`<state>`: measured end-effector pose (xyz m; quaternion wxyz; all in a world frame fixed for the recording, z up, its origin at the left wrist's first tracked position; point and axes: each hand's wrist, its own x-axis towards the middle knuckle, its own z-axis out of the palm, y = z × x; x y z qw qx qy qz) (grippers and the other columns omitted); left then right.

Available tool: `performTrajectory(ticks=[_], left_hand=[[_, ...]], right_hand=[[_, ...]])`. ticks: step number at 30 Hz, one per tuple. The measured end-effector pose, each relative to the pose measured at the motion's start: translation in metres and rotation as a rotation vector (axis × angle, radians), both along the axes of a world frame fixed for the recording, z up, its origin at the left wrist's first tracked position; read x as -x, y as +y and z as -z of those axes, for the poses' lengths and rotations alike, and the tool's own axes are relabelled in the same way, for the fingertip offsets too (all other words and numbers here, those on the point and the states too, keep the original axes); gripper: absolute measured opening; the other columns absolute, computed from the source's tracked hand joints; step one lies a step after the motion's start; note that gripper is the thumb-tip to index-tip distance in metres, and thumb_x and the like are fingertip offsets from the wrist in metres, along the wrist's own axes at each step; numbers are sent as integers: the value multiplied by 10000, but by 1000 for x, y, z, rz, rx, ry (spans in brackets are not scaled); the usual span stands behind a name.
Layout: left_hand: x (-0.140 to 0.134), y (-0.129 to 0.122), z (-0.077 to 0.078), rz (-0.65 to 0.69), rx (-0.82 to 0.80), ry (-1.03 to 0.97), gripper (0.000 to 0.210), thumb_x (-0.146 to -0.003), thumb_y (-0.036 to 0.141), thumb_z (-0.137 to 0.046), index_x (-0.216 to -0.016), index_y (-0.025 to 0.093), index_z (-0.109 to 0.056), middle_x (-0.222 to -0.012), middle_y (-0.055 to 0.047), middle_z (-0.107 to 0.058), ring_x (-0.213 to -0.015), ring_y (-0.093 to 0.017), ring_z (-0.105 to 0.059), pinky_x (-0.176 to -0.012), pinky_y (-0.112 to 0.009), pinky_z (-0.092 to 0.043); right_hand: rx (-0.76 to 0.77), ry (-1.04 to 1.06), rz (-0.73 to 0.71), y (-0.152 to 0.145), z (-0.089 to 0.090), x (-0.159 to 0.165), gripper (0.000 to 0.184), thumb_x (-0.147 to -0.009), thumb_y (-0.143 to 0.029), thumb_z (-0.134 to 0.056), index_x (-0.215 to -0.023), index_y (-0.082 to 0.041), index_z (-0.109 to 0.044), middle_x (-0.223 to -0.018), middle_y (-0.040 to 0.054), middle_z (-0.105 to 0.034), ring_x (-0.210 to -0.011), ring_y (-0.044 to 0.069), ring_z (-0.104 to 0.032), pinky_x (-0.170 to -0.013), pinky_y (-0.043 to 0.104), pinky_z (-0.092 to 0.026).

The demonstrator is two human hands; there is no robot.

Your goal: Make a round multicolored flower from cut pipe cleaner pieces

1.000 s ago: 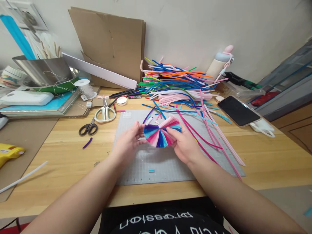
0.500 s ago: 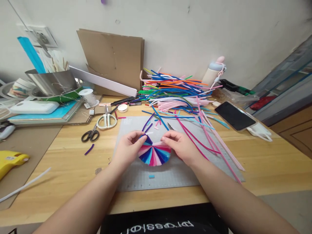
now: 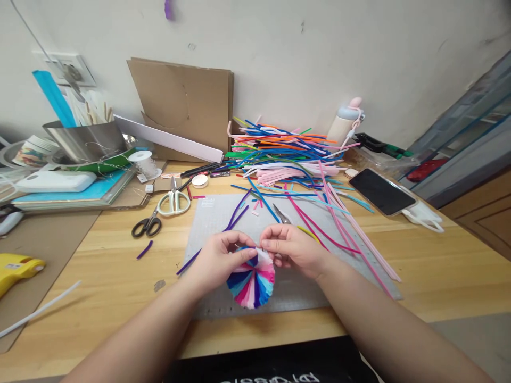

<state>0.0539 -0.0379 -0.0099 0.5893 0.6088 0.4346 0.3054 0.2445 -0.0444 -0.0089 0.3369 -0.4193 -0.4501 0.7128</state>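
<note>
Between my two hands is a round fan of pipe cleaners [image 3: 251, 287], with wedges of blue, light blue, pink, magenta and white. My left hand [image 3: 229, 258] pinches its upper left edge, thumb on the front face. My right hand [image 3: 289, 247] has its fingertips closed at the upper right edge, by the white wedge; the fingertips of both hands nearly meet there. The fan is held up above a grey cutting mat [image 3: 215, 298]. Just beyond my right hand lie pliers [image 3: 281, 214], partly hidden. Purple pipe cleaners [image 3: 238, 217] lie beyond my left hand.
A heap of many-coloured pipe cleaners [image 3: 287, 151] lies at the back, with pink ones [image 3: 359, 234] to the right. White-handled scissors [image 3: 174, 203], black-handled scissors [image 3: 147, 224] and a yellow glue gun [image 3: 18, 271] are on the left. A phone [image 3: 381, 190] lies at right.
Both hands have come closer together and lower, toward me, bringing the fan with them. The fan is now tilted, and my right fingers have closed in near the left ones.
</note>
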Motion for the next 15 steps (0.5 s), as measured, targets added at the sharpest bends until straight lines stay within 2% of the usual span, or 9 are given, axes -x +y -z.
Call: performTrajectory(ticks=[4,6,10,15], left_hand=[[-3,-2,3,22,31,4,241,-690,350,-703,-779,143,-618,-743,-35,-647,-658,-127,-580,-609,-244,-448],[-4,-3,3,15,85,-37,230,-665,314,-726,-758,144,-602,-712,-16,-640,-638,-116,-579,-612,-238,-442],[-6,-4,0,29,218,-115,218,-629,270,-751,-698,138,-592,-636,11,-623,-556,-83,-546,-561,-208,-412],[-3,-5,2,38,352,-203,213,-613,264,-774,-672,135,-615,-570,24,-615,-475,-54,-501,-504,-183,-371]], right_hand=[[-46,-30,5,-2,0,5,262,-710,-373,-702,-778,-154,-575,-501,-64,-531,-384,44,-457,-359,143,-294],[-67,-29,2,-3,0,7,269,-699,-378,-707,-774,-155,-579,-492,-67,-517,-390,49,-445,-369,154,-298],[-130,-20,-12,-3,2,9,260,-678,-371,-728,-728,-151,-599,-472,-83,-456,-389,33,-349,-376,167,-234],[-171,-9,-14,-3,2,9,239,-674,-362,-737,-721,-152,-631,-517,-68,-487,-429,40,-343,-410,185,-231]])
